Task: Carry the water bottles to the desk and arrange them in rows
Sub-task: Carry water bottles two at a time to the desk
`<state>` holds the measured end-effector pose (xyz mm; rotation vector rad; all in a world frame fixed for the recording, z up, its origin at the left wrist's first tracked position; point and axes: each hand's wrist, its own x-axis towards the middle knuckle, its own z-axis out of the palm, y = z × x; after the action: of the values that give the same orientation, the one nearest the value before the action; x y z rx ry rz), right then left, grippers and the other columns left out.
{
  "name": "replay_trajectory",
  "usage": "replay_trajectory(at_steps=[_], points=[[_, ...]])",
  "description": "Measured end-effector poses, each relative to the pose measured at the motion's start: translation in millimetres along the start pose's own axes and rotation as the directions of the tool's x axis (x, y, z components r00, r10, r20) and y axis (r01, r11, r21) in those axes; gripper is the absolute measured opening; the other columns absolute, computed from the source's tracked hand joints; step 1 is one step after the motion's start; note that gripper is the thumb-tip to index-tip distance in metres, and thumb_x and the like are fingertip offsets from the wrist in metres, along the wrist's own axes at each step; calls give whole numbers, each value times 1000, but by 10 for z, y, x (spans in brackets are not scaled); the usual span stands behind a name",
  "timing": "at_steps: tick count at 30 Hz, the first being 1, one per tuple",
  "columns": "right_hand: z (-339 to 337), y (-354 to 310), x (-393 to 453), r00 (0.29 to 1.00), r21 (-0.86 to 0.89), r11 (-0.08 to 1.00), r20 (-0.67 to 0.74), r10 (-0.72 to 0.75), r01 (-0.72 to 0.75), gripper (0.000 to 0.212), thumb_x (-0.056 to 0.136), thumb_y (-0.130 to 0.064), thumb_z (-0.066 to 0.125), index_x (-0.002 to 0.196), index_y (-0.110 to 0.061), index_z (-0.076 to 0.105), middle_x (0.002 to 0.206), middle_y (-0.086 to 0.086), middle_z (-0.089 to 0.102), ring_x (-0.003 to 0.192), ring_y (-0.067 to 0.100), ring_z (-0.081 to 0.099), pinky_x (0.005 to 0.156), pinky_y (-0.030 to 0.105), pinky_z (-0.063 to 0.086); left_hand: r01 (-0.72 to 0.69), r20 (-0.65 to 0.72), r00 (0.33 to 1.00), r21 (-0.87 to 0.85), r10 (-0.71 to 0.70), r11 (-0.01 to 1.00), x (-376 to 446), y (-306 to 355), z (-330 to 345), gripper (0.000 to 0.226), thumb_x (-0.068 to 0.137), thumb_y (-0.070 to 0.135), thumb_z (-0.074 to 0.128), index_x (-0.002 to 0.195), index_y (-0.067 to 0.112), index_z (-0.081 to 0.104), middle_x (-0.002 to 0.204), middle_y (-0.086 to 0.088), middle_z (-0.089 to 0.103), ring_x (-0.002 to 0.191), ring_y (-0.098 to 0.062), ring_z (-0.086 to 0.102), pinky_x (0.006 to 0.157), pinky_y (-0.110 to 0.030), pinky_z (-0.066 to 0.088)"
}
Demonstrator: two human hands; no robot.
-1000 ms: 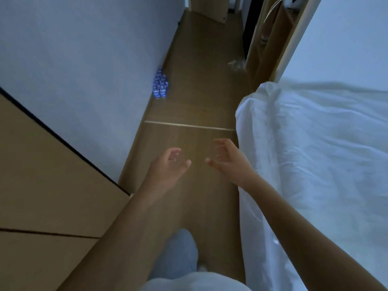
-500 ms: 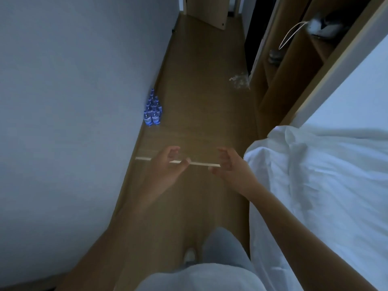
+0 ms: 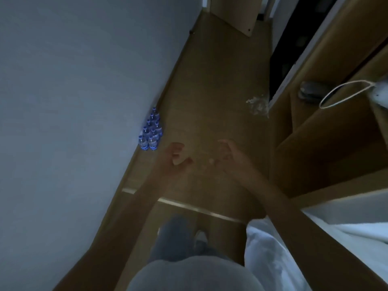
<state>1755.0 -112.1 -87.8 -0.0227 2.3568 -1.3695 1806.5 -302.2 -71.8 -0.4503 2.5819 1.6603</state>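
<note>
A pale wall (image 3: 73, 101) fills the left side of the view, and a narrow strip of wooden floor (image 3: 210, 80) runs alongside it toward a doorway at the top. On the right stands a wooden shelf unit (image 3: 315, 148) with open compartments, and below it the corner of a bed (image 3: 273, 259) in white sheets juts into the walkway (which leaves only a slim lane to walk in). A thin metal threshold strip (image 3: 199, 210) crosses the floor just ahead of the person's feet.

The water bottles (image 3: 151, 131) stand on the floor as a tight cluster with blue caps and labels, pressed right up against the foot of the wall; that spot probably keeps them out of the walking lane. No bench shows in this view, so none of the bottles has reached it from what can be seen here.

Both arms reach forward over the floor. The left hand (image 3: 175, 157) hangs just beside the near end of the cluster without touching it, fingers loosely curved with a gap to the thumb and nothing in it. The right hand (image 3: 228, 155) sits further from the bottles, fingers spread and gently bent, likewise empty. The pair look readied to close around bottles, so the pickup seems about to start.

A scrap of crumpled clear plastic (image 3: 258, 106) lies by the shelf foot.
</note>
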Motion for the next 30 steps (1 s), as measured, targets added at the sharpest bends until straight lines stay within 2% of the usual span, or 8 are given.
replay_trajectory(at_steps=[5,8,14,17,19,22,27,30], points=[[-250,-277,1364,998,-40,998,48,-42,44,60,79,-17,81,125,-34,47,104,-20,54,99,7,59,96,36,52,49,-80,996,-21,-50,999,1212,123,-8,38,85,18,74,118,12,58,117,5,57,101,-9,55,70,-1,38],[-298,-493,2241,993,-44,996,92,-74,79,64,79,-11,80,134,-21,49,110,-17,54,109,14,58,102,39,49,72,-143,987,1,-71,997,2028,136,-56,37,84,19,75,116,10,60,110,2,61,97,-10,56,74,-6,37],[-417,-1031,3823,979,-107,989,189,-82,103,64,83,-15,78,139,-16,47,123,-4,52,111,10,53,82,11,39,142,-184,971,-58,-150,988,3507,281,-253,40,84,16,75,120,7,60,120,-4,63,109,-17,59,94,-30,46],[-403,-1342,4586,962,-134,983,257,-90,127,64,83,-15,78,139,-15,47,121,-5,51,110,8,52,77,0,39,157,-231,958,-66,-168,985,4186,337,-408,40,85,17,74,121,7,60,119,-4,64,109,-14,59,92,-26,45],[-372,-1525,4972,945,-148,978,314,-97,149,65,83,-17,78,139,-17,47,122,-5,50,111,9,51,89,9,42,174,-276,943,-65,-186,983,4511,357,-504,38,84,18,74,120,11,61,117,-2,65,107,-11,60,88,-21,42],[-295,-1766,5608,911,-165,969,398,-106,185,64,84,-19,78,140,-20,47,126,-1,52,113,11,53,94,23,44,221,-353,903,-110,-245,969,5005,294,-622,39,84,18,74,119,12,61,117,-1,64,105,-10,59,88,-20,42],[-94,-2093,6632,807,-243,924,581,-106,296,65,85,-20,76,142,-21,45,134,3,53,114,16,55,91,26,46,346,-459,789,-215,-407,913,5666,28,-644,39,84,25,75,119,18,60,116,3,63,109,-16,61,96,-37,50],[105,-2241,7252,712,-275,882,696,-91,382,64,86,-21,76,142,-21,45,136,4,54,118,18,56,89,25,45,395,-539,698,-258,-471,881,6040,-153,-565,38,84,25,75,117,17,60,113,1,64,105,-17,63,88,-32,49]])
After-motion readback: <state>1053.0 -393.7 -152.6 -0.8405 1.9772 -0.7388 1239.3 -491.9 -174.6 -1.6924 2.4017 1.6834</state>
